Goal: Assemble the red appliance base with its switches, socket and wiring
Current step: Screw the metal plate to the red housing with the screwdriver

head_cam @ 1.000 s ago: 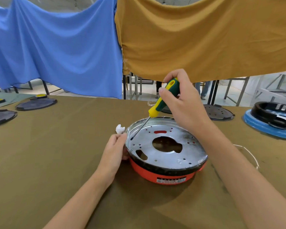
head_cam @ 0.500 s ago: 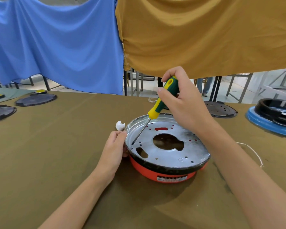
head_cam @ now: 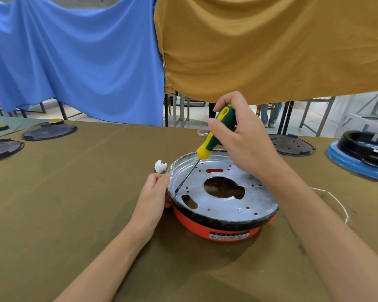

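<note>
While the left hand point(head_cam: 153, 194) grips the red base's point(head_cam: 223, 227) left rim, the right hand point(head_cam: 241, 136) clasps a screwdriver point(head_cam: 213, 138), its tip hard to make out against the metal plate point(head_cam: 225, 203).

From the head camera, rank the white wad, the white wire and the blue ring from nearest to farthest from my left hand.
From the left hand:
1. White wad, just beyond the fingers.
2. White wire, right of the red base.
3. Blue ring, far right edge.

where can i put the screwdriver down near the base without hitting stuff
Bare cloth in front of the base, between both forearms, and the wide stretch left of the left hand. Crowded: white wad by the rim, white wire on the right, black lid behind.
</note>
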A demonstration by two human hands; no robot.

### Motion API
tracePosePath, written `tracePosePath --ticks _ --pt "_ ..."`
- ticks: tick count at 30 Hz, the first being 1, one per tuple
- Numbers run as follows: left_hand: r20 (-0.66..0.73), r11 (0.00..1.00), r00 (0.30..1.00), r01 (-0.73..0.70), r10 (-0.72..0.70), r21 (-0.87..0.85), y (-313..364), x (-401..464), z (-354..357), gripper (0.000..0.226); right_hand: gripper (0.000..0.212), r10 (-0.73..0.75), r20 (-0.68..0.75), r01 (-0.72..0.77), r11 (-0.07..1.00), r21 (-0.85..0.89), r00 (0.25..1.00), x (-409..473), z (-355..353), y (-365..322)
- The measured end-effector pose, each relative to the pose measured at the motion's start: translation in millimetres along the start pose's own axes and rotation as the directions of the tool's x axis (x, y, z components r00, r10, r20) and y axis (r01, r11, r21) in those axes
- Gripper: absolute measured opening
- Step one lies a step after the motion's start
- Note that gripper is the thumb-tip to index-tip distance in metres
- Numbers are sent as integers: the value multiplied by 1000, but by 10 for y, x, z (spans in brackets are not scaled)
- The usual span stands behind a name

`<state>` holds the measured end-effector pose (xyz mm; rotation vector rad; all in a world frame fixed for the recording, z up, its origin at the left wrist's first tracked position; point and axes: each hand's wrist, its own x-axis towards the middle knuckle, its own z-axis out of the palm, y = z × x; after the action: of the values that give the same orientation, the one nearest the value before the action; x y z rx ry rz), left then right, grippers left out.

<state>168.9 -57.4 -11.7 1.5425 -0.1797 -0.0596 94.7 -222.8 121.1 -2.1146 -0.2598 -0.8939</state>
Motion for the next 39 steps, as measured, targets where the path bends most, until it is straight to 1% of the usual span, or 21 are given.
tracePosePath --ticks 31,39 --pt "10 1000 1000 10 -10 -19 -14 8 -14 28 13 -1 7 1 1000 -21 1000 -5 -3 -50" --pt "7 1000 1000 12 -12 -17 -6 4 -6 25 13 -6 15 6 999 -35 1000 -9 1 -48"
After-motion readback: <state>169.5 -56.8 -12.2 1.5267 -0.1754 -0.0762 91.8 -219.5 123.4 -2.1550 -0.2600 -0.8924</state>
